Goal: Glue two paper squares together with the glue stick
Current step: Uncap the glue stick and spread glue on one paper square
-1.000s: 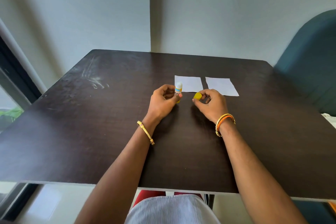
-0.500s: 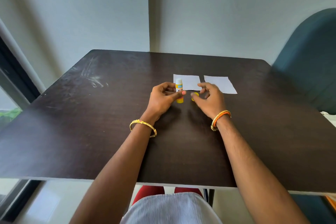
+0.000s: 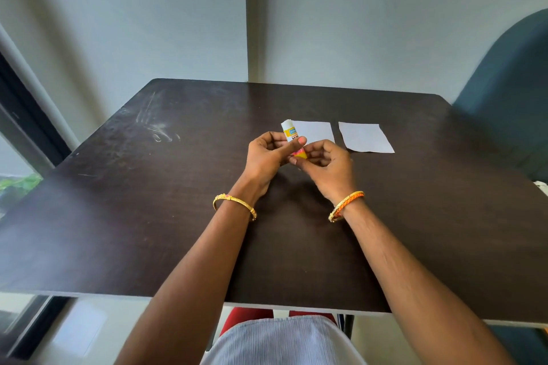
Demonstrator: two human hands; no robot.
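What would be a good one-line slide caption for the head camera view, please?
Left hand holds the glue stick while right hand pinches its yellow base, two paper squares beyond.

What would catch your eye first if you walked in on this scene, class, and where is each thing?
First, the glue stick, uncapped and tilted, gripped by the left hand above the middle of the dark table, while the right hand pinches its yellow base. Just beyond the hands, two white paper squares lie flat side by side, apart: the left square and the right square.
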